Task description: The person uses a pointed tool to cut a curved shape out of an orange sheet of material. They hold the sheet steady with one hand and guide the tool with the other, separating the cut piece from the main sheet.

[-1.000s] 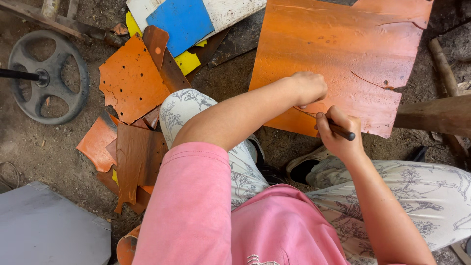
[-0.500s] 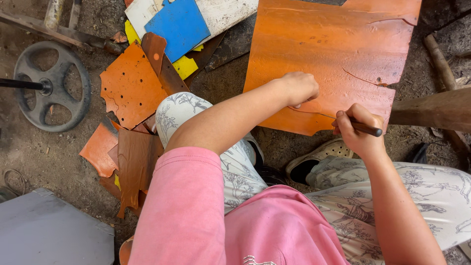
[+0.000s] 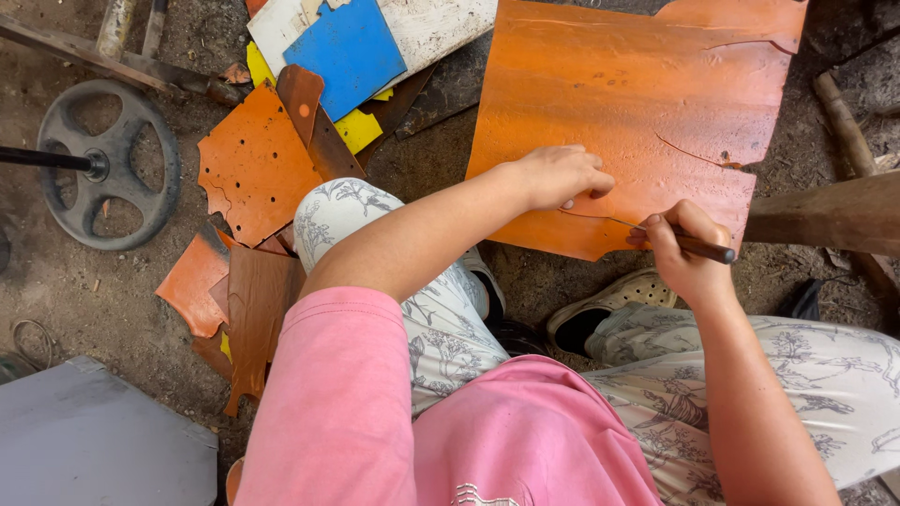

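Right hand (image 3: pixel 684 245) has slid its gripped knife (image 3: pixel 698 246) rightward along the orange leather sheet (image 3: pixel 637 112), which lies on the ground. Left hand (image 3: pixel 555 175) presses flat beside the cut; keep tension close.

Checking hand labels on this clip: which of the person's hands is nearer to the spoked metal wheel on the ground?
Left. The left hand presses on the orange leather sheet, on the side toward the wheel. The right hand, gripping a thin tool, is farther off.

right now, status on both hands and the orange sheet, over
Left hand pressed flat on the big orange leather sheet. Right hand gripping a thin dark-handled tool, tip at the sheet's lower edge. Nothing in the way there.
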Demonstrator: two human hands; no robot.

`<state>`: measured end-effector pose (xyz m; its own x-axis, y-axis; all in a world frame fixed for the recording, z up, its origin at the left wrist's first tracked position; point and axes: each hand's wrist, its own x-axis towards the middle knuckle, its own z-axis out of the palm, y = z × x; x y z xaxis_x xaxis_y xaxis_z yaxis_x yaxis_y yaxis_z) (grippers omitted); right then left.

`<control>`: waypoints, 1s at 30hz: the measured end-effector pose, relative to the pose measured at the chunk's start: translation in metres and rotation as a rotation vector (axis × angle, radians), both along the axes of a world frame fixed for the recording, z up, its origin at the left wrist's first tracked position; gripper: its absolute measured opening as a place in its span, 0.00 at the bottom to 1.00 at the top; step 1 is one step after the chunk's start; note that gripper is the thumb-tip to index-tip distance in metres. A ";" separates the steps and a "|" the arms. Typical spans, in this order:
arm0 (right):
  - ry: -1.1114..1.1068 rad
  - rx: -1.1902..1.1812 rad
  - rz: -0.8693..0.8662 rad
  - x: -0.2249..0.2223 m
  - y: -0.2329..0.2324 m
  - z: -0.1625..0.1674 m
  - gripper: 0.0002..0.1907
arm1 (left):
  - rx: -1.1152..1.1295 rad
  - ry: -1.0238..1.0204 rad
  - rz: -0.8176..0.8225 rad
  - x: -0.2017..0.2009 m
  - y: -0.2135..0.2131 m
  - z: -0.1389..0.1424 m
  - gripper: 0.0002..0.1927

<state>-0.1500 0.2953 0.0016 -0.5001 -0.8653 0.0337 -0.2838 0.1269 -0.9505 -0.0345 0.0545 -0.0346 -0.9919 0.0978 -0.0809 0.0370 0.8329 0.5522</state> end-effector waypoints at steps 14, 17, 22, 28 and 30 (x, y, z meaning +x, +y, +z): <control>0.014 0.067 -0.012 -0.004 0.001 0.001 0.12 | 0.020 -0.029 -0.016 0.005 -0.001 0.012 0.19; 0.016 0.062 -0.017 -0.003 0.003 0.000 0.12 | 0.009 -0.053 -0.008 0.006 -0.001 0.012 0.19; -0.013 0.064 -0.029 -0.006 0.006 0.000 0.11 | 0.007 -0.079 -0.003 0.005 0.000 0.013 0.20; 0.041 0.070 -0.041 -0.006 0.006 -0.001 0.12 | -0.026 -0.054 -0.015 0.006 0.000 0.015 0.23; -0.084 0.038 -0.049 -0.006 0.006 -0.003 0.11 | -0.029 -0.047 -0.016 0.009 0.000 0.017 0.25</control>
